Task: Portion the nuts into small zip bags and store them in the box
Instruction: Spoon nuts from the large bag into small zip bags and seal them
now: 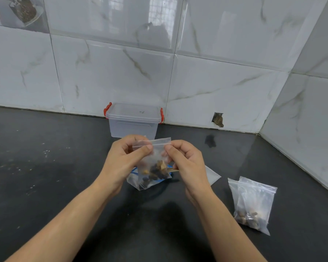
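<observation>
We are sealing a filled small bag (153, 163), it seems. Our left hand (125, 157) and right hand (186, 159) each pinch its zip strip between thumb and curled fingers, the nuts (156, 171) hanging below our fingertips, above the middle of the counter (45, 167). Next we would press along the strip, then open the lidded box (133, 120) at the back edge. Two filled bags (252, 203) lie toward the right.
</observation>
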`<state>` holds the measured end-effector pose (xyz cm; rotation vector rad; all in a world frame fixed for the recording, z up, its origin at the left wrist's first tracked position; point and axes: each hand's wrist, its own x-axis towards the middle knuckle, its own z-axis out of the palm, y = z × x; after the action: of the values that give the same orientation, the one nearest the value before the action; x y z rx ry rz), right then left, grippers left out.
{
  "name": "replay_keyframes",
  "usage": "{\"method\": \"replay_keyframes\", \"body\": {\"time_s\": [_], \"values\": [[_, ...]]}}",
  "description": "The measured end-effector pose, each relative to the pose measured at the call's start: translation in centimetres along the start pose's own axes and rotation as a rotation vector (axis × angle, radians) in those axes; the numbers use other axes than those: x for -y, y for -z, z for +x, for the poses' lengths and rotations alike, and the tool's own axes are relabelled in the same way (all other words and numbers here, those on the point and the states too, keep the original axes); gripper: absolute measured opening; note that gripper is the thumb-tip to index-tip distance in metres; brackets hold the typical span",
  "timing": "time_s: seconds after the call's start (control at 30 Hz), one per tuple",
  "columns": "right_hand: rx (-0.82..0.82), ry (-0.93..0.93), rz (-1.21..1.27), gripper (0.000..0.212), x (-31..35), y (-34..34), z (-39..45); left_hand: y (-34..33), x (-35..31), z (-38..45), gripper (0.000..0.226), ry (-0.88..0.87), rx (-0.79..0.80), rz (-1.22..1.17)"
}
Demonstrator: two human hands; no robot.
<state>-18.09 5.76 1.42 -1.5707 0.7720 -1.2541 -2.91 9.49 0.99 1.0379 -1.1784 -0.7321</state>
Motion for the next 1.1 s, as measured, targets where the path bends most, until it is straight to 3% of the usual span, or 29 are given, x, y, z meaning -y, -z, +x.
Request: {"method": "replay_keyframes", "body": {"time_s": [0.5, 0.8, 1.1], "values": [[-0.102, 0.003, -0.039, 0.011, -0.92, 0.00, -0.18, -0.29, -0.22, -0.14, 0.016, 0.033, -0.043, 0.204], [0.055, -0.053, 0.024, 0.010, -0.57, 0.37, -0.43, -0.18, -0.30, -0.29, 0.016, -0.020, -0.007, 0.237], [0.023, -0.040, 0.042, 0.019, -0.46, 0.85, -0.26, 0.08, -0.80, -0.22, 0.005, 0.061, -0.008, 0.132]]}}
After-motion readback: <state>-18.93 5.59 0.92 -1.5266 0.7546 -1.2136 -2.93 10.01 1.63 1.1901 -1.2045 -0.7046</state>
